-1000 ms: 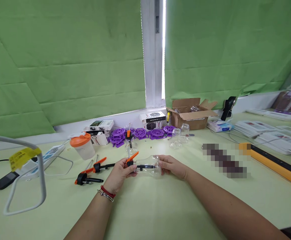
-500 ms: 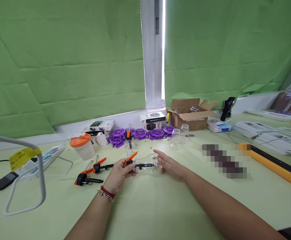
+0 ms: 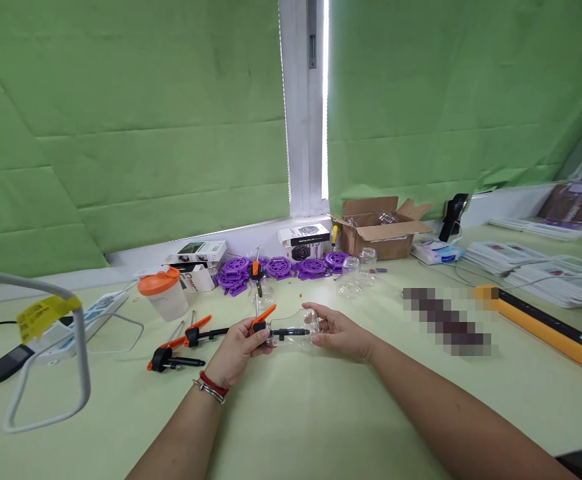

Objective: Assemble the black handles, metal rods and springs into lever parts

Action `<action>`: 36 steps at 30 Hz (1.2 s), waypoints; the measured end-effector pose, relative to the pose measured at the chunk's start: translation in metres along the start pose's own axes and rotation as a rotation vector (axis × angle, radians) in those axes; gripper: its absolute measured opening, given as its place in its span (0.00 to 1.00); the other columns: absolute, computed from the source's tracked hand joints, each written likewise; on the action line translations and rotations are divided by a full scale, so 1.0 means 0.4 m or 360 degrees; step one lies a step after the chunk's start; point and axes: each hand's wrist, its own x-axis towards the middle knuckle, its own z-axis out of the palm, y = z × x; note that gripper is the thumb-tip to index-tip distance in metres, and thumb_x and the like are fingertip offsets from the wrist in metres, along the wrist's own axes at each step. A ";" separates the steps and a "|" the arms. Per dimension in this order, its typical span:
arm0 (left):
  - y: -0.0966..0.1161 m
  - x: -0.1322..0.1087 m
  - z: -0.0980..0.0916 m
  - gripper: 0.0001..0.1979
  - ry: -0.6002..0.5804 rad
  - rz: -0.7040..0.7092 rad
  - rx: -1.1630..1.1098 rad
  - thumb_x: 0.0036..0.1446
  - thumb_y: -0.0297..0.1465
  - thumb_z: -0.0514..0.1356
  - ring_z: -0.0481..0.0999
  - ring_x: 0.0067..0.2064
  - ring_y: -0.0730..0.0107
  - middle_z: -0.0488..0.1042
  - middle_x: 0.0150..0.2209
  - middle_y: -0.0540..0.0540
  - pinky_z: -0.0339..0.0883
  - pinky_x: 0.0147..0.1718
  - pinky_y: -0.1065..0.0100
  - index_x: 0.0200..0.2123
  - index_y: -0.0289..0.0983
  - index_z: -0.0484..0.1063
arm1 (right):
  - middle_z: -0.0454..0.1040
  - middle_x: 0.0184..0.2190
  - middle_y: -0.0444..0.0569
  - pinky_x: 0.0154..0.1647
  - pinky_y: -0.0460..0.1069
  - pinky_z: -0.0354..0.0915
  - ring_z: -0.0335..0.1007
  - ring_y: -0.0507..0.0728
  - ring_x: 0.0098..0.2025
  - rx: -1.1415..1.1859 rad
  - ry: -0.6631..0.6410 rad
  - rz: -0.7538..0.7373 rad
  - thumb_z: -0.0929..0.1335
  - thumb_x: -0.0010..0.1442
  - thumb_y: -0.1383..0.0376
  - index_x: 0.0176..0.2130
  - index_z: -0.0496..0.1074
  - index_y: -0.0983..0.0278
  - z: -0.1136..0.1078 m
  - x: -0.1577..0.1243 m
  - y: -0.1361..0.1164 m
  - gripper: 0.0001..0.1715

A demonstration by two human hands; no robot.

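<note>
My left hand (image 3: pixel 243 343) is closed around the neck end of a clear bottle (image 3: pixel 298 319), where a black cap with an orange lever (image 3: pixel 265 320) sits. The bottle lies on its side between my hands, and a black tube runs inside it. At the other end, my right hand (image 3: pixel 343 332) is closed on the bottle's base, thumb below and fingers behind. Left of my left hand, two similar black-and-orange caps (image 3: pixel 163 360) with black tubes lie on the table. Behind the held bottle stands another clear bottle (image 3: pixel 263 293) with an orange-and-black cap.
Purple plastic parts (image 3: pixel 278 268) line the back of the table. Behind them are white boxes (image 3: pixel 305 243) and an open cardboard box (image 3: pixel 383 237). Clear jars (image 3: pixel 351 270) stand at back right. An orange-lidded cup (image 3: pixel 161 293) and a power strip (image 3: pixel 98 317) are at left.
My right hand has closed in on the base end of the bottle; its fingers were more stretched out before. My left hand stays at the cap end.
</note>
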 end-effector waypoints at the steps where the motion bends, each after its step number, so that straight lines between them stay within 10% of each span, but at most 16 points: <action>1: -0.002 0.001 -0.001 0.19 -0.0008 0.0001 -0.0003 0.45 0.37 0.65 0.75 0.35 0.69 0.74 0.32 0.48 0.70 0.37 0.64 0.40 0.35 0.71 | 0.64 0.45 0.49 0.30 0.45 0.63 0.64 0.48 0.32 0.0013 0.0001 0.0032 0.72 0.47 0.55 0.57 0.56 0.57 0.001 0.001 0.000 0.41; 11: -0.003 0.000 0.008 0.20 0.0003 0.0027 -0.0013 0.41 0.34 0.67 0.74 0.36 0.69 0.72 0.33 0.49 0.69 0.39 0.64 0.40 0.36 0.71 | 0.70 0.21 0.46 0.10 0.42 0.49 0.61 0.48 0.14 0.0041 0.0072 0.0393 0.54 0.55 0.39 0.45 0.65 0.68 0.013 0.016 0.023 0.39; 21: -0.011 0.010 -0.002 0.16 0.0125 0.0062 -0.0039 0.43 0.36 0.66 0.75 0.36 0.69 0.74 0.33 0.48 0.70 0.40 0.64 0.35 0.35 0.70 | 0.51 0.59 0.52 0.40 0.49 0.65 0.65 0.52 0.43 0.0123 0.0007 0.0038 0.73 0.46 0.58 0.61 0.47 0.48 0.006 -0.006 -0.005 0.50; 29: -0.004 0.006 0.002 0.21 0.0093 0.0012 -0.0017 0.42 0.37 0.67 0.76 0.36 0.68 0.75 0.33 0.48 0.71 0.38 0.65 0.40 0.36 0.71 | 0.66 0.41 0.49 0.25 0.44 0.60 0.66 0.48 0.29 0.0105 0.0018 0.0159 0.69 0.50 0.52 0.59 0.55 0.57 0.003 0.001 -0.001 0.40; 36: -0.003 0.004 0.013 0.19 0.0097 0.0005 -0.0011 0.43 0.36 0.67 0.76 0.35 0.68 0.74 0.33 0.47 0.71 0.38 0.64 0.38 0.34 0.70 | 0.63 0.14 0.42 0.14 0.42 0.49 0.53 0.46 0.14 -0.0140 0.0016 0.0295 0.54 0.57 0.41 0.35 0.70 0.69 0.012 0.009 -0.002 0.37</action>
